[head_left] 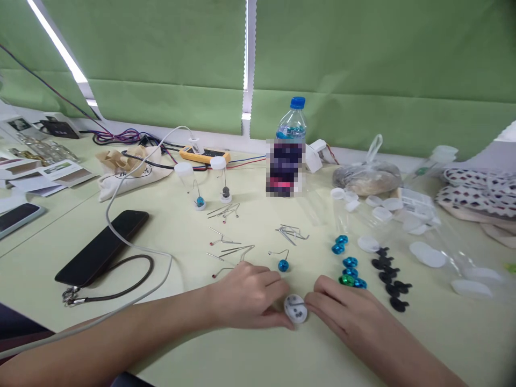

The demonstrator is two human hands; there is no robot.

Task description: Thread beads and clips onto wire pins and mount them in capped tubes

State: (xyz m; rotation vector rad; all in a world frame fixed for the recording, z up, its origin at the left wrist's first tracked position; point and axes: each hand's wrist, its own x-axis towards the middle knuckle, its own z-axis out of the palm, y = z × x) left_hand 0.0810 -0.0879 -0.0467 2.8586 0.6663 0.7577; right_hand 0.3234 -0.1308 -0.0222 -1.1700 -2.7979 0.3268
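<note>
A small round white cap (295, 308) with several dark spots inside lies on the table, low in the middle. My left hand (252, 295) holds it from the left, thumb and fingers around its edge. From the right, my right hand (342, 312) pinches a thin metal piece (299, 304) that reaches over the cap. Just above the cap sits a blue ball with a bent wire (283, 265). Bent metal rods (292, 233) lie behind it. Blue and green shiny pieces (350, 262) are beyond my right hand, beside several black parts (390, 277).
Two small clear tubes with white lids (218, 163) and a bottle (297, 119) stand at the back. A black phone (102, 247), its strap and a white cable (139, 249) lie left. White discs (427, 254) and clear tubes are at right.
</note>
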